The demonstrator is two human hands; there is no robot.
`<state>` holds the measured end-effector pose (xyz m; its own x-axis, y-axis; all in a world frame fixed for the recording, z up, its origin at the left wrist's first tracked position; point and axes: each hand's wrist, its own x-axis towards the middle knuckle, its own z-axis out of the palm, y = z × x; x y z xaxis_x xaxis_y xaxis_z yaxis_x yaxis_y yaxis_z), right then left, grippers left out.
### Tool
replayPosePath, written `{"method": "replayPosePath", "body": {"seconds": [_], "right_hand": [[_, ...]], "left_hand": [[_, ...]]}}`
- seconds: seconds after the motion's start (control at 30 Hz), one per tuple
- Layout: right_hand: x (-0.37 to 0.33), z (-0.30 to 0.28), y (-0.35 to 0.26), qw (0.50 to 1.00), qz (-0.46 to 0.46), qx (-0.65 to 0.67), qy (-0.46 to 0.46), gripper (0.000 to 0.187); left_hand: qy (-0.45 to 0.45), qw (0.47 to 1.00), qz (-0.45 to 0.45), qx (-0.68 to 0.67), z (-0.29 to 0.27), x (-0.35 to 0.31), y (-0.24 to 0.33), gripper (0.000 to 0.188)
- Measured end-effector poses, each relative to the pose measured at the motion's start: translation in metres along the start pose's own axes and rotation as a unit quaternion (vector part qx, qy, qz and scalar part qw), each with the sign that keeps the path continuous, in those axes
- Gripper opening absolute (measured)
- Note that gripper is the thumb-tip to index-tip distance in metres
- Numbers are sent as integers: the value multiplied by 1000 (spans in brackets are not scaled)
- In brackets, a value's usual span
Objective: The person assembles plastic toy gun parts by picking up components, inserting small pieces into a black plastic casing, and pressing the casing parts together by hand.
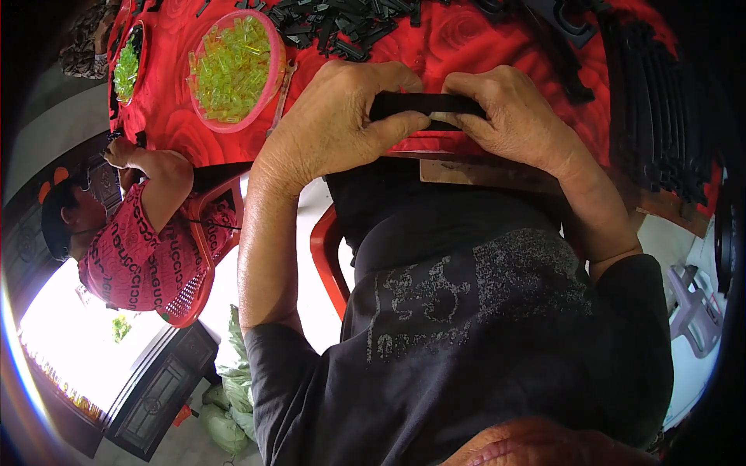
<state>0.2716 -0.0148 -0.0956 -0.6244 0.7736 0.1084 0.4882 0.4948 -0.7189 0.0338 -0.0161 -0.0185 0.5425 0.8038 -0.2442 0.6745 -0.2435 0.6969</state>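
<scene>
A co-worker (pixel 116 252) in a red patterned top sits at the left on a red plastic chair (pixel 190 297) with a perforated back. Beyond, a dark panelled door (pixel 155 392) stands beside a bright opening (pixel 93 346). Pale green bags (pixel 238 380) rest on the floor (pixel 175 449); a grey plastic object (pixel 695 314), its kind unclear, is at the far right.

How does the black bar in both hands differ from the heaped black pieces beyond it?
The black bar is held between the left hand and right hand; the heaped pieces lie on the red cloth. The bar looks longer than most heaped pieces. The bar is single; the heaped pieces overlap. Both are black.
</scene>
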Motion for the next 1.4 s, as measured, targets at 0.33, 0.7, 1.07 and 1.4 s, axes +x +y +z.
{"method": "replayPosePath", "body": {"seconds": [0.33,0.7,1.07,1.4], "right_hand": [[5,-9,-6,1000,-4,27,1,18],[-15,-15,-6,1000,24,2,-18,28],[-25,-4,-6,1000,12,-8,-11,26],[-7,-4,-12,1000,21,-15,-13,26]], "left_hand": [[-16,994,29,103,-5,5,2,25],[9,992,42,122,15,5,17,19],[10,994,70,82,27,-3,9,20],[20,995,59,75,16,-3,-1,16]]}}
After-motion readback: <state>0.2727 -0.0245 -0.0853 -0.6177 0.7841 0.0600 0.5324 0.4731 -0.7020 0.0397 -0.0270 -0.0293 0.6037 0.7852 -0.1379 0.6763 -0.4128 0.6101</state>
